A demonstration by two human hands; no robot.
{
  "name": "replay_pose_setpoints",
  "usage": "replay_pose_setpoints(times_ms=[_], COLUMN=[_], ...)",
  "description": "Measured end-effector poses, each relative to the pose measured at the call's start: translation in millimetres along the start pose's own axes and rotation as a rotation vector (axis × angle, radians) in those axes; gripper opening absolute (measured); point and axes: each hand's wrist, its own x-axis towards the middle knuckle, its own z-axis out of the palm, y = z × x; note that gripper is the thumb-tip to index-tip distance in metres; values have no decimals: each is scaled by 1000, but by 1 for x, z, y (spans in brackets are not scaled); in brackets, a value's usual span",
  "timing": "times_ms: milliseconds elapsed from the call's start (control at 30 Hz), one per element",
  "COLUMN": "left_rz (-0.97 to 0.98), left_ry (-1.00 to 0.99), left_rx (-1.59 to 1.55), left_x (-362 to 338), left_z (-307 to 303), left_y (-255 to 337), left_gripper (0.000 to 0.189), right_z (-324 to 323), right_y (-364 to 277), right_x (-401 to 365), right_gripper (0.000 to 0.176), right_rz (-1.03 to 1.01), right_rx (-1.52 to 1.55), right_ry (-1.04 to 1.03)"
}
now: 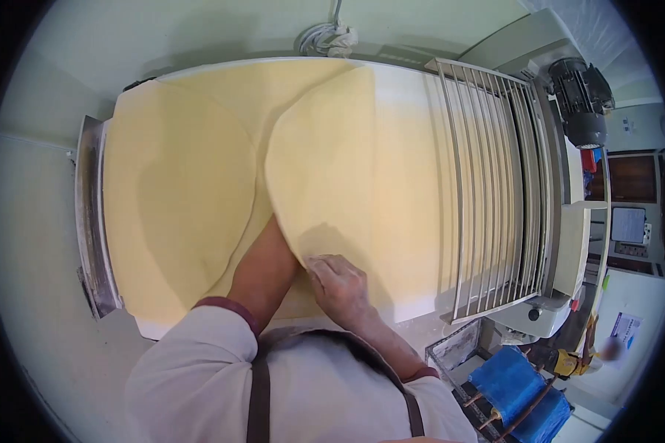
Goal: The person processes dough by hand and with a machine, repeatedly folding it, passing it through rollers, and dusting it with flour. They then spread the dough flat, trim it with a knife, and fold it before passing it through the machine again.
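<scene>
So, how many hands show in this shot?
1: the right hand, at the folded dough sheet's curved edge. The left hand is hidden; the left forearm runs under the sheet.

Soft shadows darken the pale green wall.

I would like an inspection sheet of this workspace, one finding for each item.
Surface: white bed, mostly covered.
Job's things: pale dough sheet, its rounded edge overlapping the left forearm.
Clutter: blue sheeting at lower right.
Hands: left hand hidden under the dough sheet; right hand curled at its edge, pinch not certain.
Cables: coiled cable by the wall.
Surroundings: wire guard and dark motor on the right.
</scene>
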Motion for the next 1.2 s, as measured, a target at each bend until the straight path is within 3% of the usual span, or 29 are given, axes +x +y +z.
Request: replay_pose_setpoints(times_ms=[167,200,233,300,333,367,400,433,467,533,633,733,833,867,933,1033,1133,1200], left_rz=[118,194,312,234,103,55,-2,-31,-122,44,245,410,147,159,199,410,320,509], left_ry=[93,108,128,155,144,203,270,350,468,495,594,501,627,620,632,575,782,555], left_rx=[178,416,883,664,198,374,548,979,1395,2259,2503,2621,2536,2526,2510,2669,2374,2759], left_x=[-48,-56,-63,-68,-67,-68,-69,-65,-81,-71,-62,-57,-64,-61,-58,-55,-81,-87], left_z=[-8,-7,-7,-1,7,7,6,25,25,18,-12,-36,2,-2,-10,-29,21,3], left_y=[57,68,80,103,114,129,142,152,153,149,151,168,153,152,157,167,157,136], left_gripper=[63,61,60,58,53,53,53,56,58,59,55,54,54,54,54,51,55,66], right_z=[37,40,41,42,42,40,46,25,19,27,41,44,45,43,41,38,33,30], right_y=[-15,-17,-18,-8,9,48,76,92,92,94,91,82,85,86,84,79,106,128], right_x=[-3,-2,-1,-1,-4,-7,-12,-9,1,12,14,15,15,14,16,20,42,78], right_gripper=[17,17,16,14,13,10,21,42,62,69,71,72,74,74,75,74,73,71], right_rz=[-51,-82,-113,-191,-236,-285,-317,8,208,146,139,85,100,104,91,120,100,89], right_rx=[44,52,63,85,98,92,-28,-201,-160,-195,-146,-225,-244,-242,-229,-218,-101,-94], right_ry=[-79,-83,-86,-32,27,-55,420,169,141,-53,-29,-69,-77,-82,-93,-114,9,84])
